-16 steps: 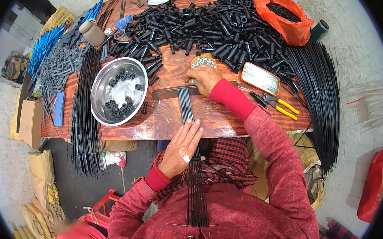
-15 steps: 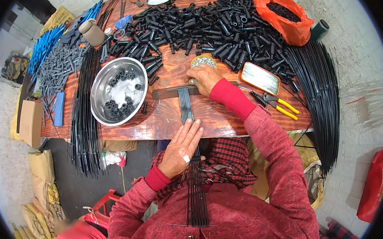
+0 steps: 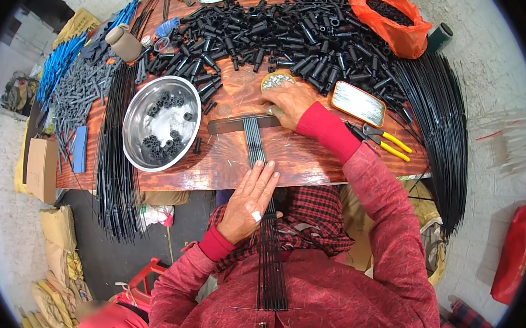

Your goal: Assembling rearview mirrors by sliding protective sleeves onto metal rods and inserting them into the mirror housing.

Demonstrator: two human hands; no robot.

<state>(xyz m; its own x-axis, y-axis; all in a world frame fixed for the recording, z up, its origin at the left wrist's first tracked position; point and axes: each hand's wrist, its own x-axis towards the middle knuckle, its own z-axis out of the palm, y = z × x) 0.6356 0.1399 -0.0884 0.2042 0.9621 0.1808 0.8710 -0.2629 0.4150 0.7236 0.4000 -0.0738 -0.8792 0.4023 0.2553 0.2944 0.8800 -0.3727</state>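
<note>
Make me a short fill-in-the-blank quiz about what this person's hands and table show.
1. The left hand lies flat on a bundle of thin ____ rods.
2. The steel bowl holds small black ____.
3. Beside the right hand lie pliers with ____ handles.
Missing words: black; tubes; yellow

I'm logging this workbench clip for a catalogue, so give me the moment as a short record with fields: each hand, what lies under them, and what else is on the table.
Left hand: flat, fingers extended, on a bundle of thin black rods at the table's near edge
Right hand: resting on the dark flat bar that crosses the rods' far end
Rods: side by side, running from the bar back over the person's lap
Table: reddish wood
Left of bar: steel bowl of black caps
Far side: heap of black tubes, orange bag
Right: yellow-handled pliers
</note>
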